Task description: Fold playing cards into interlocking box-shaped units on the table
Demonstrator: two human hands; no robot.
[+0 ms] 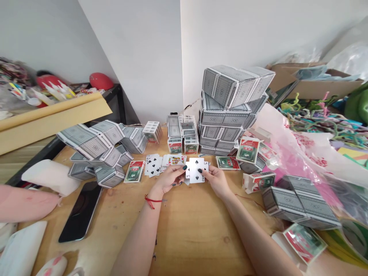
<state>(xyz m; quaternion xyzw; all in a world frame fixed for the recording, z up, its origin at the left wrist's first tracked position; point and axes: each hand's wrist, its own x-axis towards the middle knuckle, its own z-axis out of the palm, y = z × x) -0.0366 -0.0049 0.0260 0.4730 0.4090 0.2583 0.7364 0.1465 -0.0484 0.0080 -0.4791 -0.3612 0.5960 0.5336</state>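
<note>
Across the middle of the wooden table [191, 237], two playing cards are held crosswise between a person's bare hands. The upright card [195, 171], marked 2 with spades, lies over the sideways card [188, 172], marked 3, whose ends stick out left and right. At the left end, the thumb and curled fingers of the left hand [170, 179] are nearly closed on the sideways card. From the right, the right hand [216, 181] presses its thumb onto the upright card's face near its right edge; I cannot see how its other fingers sit behind.

Just beyond the left fingers lie loose face-up cards [154, 166] and an overlapping row of cards [175, 160]. A red-and-green card box [134, 171] lies left of these. On the far right rises a tall stack of grey patterned blocks [224, 115]; a lower, tilted pile of them [103, 147] stands left, with a dark phone [80, 212] nearer.
</note>
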